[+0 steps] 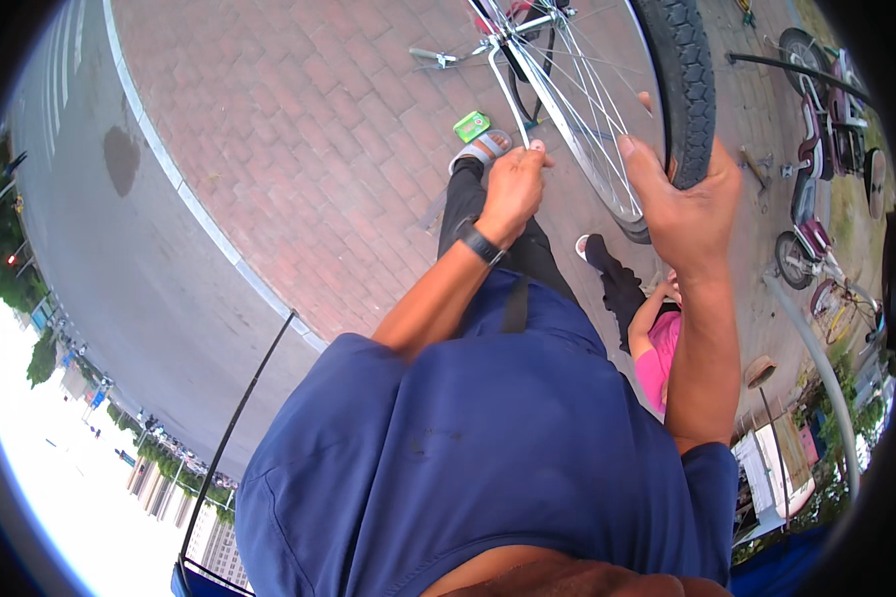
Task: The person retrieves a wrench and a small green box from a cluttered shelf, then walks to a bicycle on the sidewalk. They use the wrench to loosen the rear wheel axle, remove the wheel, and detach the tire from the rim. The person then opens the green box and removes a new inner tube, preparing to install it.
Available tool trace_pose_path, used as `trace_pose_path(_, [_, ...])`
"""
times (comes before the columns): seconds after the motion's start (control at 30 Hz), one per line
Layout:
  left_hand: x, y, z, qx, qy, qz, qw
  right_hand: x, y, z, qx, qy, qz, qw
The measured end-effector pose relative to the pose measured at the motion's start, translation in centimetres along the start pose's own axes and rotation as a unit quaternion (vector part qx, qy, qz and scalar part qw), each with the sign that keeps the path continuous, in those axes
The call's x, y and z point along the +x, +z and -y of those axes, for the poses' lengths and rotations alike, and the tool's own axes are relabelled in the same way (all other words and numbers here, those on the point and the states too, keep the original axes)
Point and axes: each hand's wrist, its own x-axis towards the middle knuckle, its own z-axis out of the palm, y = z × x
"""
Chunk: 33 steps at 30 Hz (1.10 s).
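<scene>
An upturned-looking bicycle wheel with a knobbly black tyre (685, 80) and silver spokes fills the top centre. My right hand (685, 204) is closed round the lower edge of the tyre, its thumb lying along the spoke side. My left hand (516, 194), with a black band on its wrist, is closed on the lower end of a thin silver rod (505, 85), which runs up to the hub (503, 30). Silver bars (560, 111) stretch from the hub toward the rim between my hands. A silver metal piece (433, 56) juts out left of the hub.
A small green box (472, 125) lies on the brick paving beside my sandalled foot (483, 149). Close on the right is a person in a pink top (659, 363). Parked scooters (816, 169) and scattered tools (757, 169) lie farther right. A kerb (184, 189) borders the road at left.
</scene>
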Motion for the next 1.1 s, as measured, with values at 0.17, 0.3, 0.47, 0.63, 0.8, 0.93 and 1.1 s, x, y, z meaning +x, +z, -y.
trace_pose_path(0.17, [-5.8,-1.2,-11.4,-0.055,0.196,0.01,0.979,-0.3,0.0,-0.7,0.015,-0.014,-0.012,1.0])
trace_pose_path(0.3, [-0.2,-4.0,-17.5,-0.105,0.394,0.006,0.913,-0.2,-0.4,-0.6,-0.026,-0.025,-0.01,0.999])
trace_pose_path(0.47, [13.6,-10.7,-19.9,-0.067,0.383,-0.037,0.92,-0.5,-0.4,-0.3,-0.034,-0.003,-0.005,0.999])
trace_pose_path(0.63, [21.8,-11.0,-10.9,-0.026,0.211,-0.134,0.968,-0.5,-0.6,0.1,-0.028,0.001,-0.004,1.0])
trace_pose_path(0.8, [13.9,-8.0,-1.4,-0.038,0.007,0.074,0.997,-0.5,-0.4,0.0,-0.054,0.003,-0.019,0.998])
trace_pose_path(0.93, [2.8,-6.8,-7.1,-0.186,-0.052,0.277,0.941,-0.7,-0.8,0.2,-0.043,0.048,-0.021,0.998])
trace_pose_path(1.1, [5.1,-9.2,-15.2,-0.285,0.119,0.307,0.9,-0.7,-0.6,-0.1,-0.041,0.047,-0.031,0.998])
